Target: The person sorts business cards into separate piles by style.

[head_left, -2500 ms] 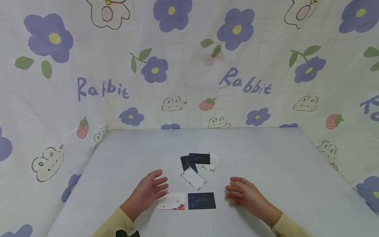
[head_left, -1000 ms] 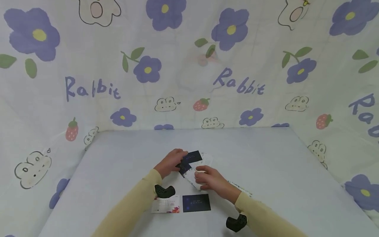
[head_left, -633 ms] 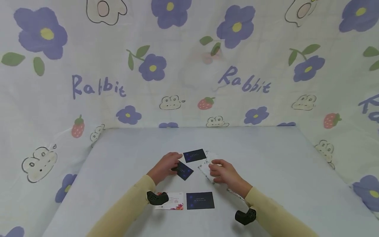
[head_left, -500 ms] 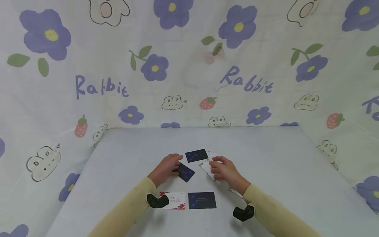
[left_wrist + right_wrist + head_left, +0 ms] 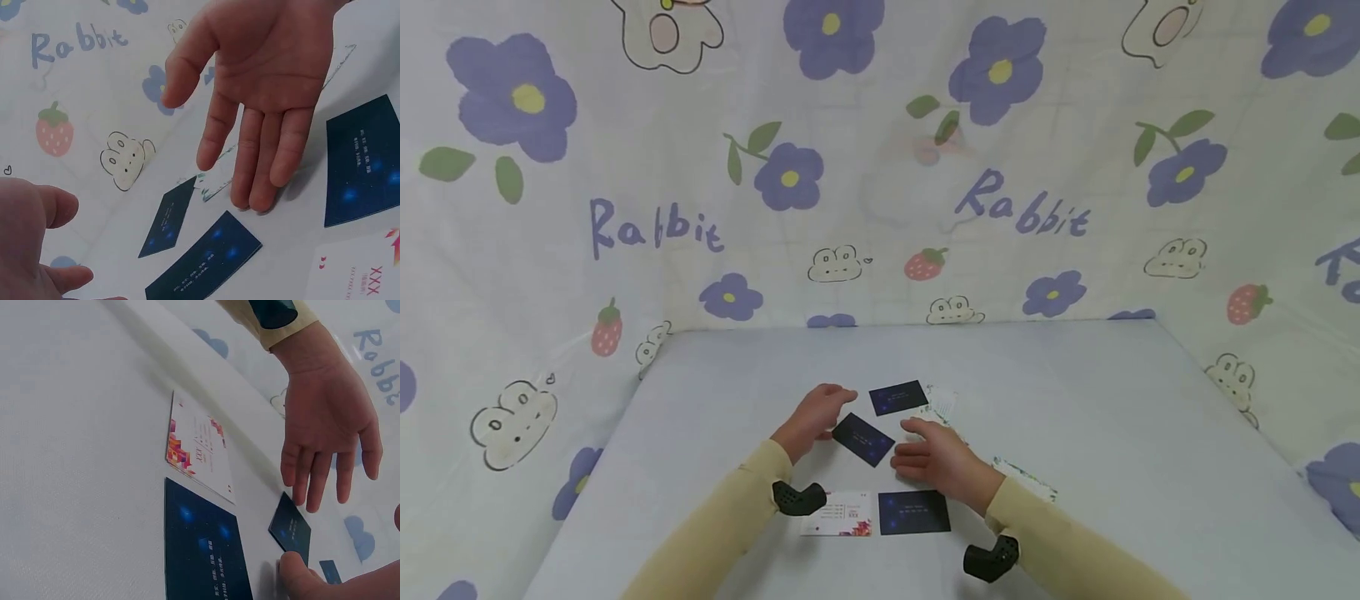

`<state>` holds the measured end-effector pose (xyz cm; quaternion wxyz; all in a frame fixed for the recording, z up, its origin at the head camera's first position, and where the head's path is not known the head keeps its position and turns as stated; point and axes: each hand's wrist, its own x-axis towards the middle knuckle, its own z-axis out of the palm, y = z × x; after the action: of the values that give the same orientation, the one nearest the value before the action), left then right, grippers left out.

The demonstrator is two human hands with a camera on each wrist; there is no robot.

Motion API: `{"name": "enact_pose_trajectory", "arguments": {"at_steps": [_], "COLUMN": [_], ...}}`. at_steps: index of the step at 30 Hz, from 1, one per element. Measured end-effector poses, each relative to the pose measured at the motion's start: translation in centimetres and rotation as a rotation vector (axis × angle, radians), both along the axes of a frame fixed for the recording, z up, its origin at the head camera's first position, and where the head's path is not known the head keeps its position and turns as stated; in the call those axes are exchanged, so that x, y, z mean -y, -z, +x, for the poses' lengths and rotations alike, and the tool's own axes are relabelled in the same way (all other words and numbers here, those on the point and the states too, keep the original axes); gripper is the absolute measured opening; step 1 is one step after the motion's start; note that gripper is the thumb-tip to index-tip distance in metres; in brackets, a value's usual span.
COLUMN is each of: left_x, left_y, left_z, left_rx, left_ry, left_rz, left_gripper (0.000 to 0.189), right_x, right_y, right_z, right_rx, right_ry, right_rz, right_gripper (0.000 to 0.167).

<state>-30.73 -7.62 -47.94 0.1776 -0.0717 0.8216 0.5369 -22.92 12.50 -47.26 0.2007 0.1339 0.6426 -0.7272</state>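
A dark blue business card (image 5: 863, 439) lies tilted on the table between my two hands. My left hand (image 5: 812, 421) is at its left edge, fingers extended; whether they touch the card is hard to tell. On its other side my right hand (image 5: 943, 462) has its fingers relaxed close to the right corner, holding nothing. Behind lies a second dark card (image 5: 898, 397), next to a white card with leafy trim (image 5: 942, 402), partly hidden by my right hand. Both hands also show in the left wrist view, the right hand (image 5: 269, 94) palm toward the camera.
In front, a white card with red-orange corners (image 5: 842, 514) and a dark card (image 5: 914, 512) lie side by side. Another leafy white card (image 5: 1025, 477) lies right of my right wrist, partly covered by the sleeve. A printed cloth (image 5: 880, 167) stands behind the white table (image 5: 737, 367).
The overlapping cards have been spread apart, and a leafy white card now lies farther right. Within the last half second my right hand left the leafy cards and moved left beside the tilted dark card.
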Motion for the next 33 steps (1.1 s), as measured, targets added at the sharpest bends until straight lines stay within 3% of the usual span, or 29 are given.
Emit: {"name": "enact_pose_trajectory", "arguments": {"at_steps": [9, 17, 26, 33], "left_x": [1.1, 2.8, 3.8, 4.3], "left_y": [-0.4, -0.1, 0.1, 0.5], "left_z": [1.4, 2.7, 4.4, 5.2], "left_rx": [0.053, 0.151, 0.160, 0.153], "left_ry": [0.023, -0.075, -0.096, -0.100], "left_rz": [0.114, 0.295, 0.409, 0.415], "left_gripper": [0.062, 0.063, 0.063, 0.065], "right_x": [0.4, 0.6, 0.4, 0.4], "right_y": [0.2, 0.4, 0.5, 0.9], "right_z": [-0.4, -0.9, -1.5, -1.6], "right_rx": [-0.002, 0.010, 0.037, 0.036], "right_ry": [0.009, 0.003, -0.016, -0.033], "right_rz": [-0.012, -0.010, 0.011, 0.041], "right_gripper": [0.069, 0.067, 0.066, 0.063]}}
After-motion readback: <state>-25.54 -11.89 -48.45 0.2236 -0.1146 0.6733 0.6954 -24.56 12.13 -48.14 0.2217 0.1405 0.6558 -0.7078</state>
